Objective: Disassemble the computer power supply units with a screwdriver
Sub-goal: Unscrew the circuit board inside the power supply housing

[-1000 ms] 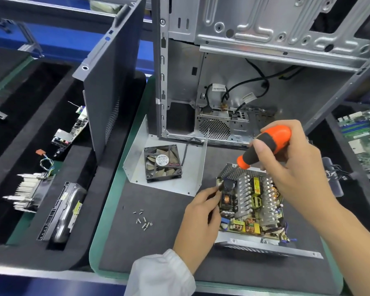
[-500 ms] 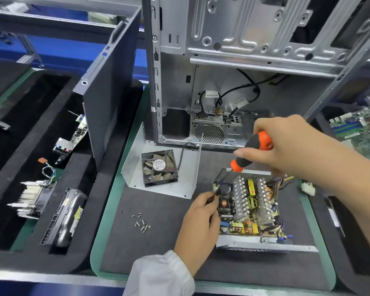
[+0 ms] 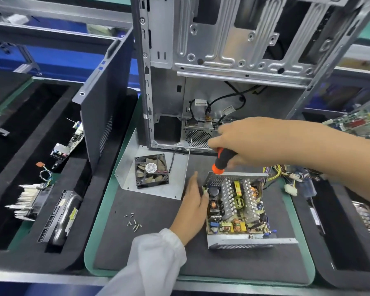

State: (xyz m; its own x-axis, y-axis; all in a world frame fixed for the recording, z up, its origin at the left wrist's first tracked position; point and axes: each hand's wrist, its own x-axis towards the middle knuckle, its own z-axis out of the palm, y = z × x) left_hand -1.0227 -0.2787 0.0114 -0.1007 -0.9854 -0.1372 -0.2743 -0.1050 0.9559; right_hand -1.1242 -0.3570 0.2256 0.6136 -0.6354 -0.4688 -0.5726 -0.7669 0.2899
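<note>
Head view: you're gripping the screwdriver [image 3: 222, 160] in your right hand [image 3: 250, 142]; left hand [image 3: 192, 201], fingers relaxed, is steadying the rigid, sharp-edged power supply [image 3: 237, 208] by its wall.

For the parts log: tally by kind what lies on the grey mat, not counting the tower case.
Opened power supply unit: 1
Cooling fan: 1
Bent metal cover plate: 1
Loose screws: about 9, too small to count exactly
Total: about 12

My bench: dark grey mat with green rim [image 3: 98, 231] under me. Black foam tray [image 3: 30, 133] to my left, another black tray [image 3: 329, 253] right. Blue surface [image 3: 58, 58] beyond, grey metal rails [image 3: 58, 11] above. Light even, bright.
</note>
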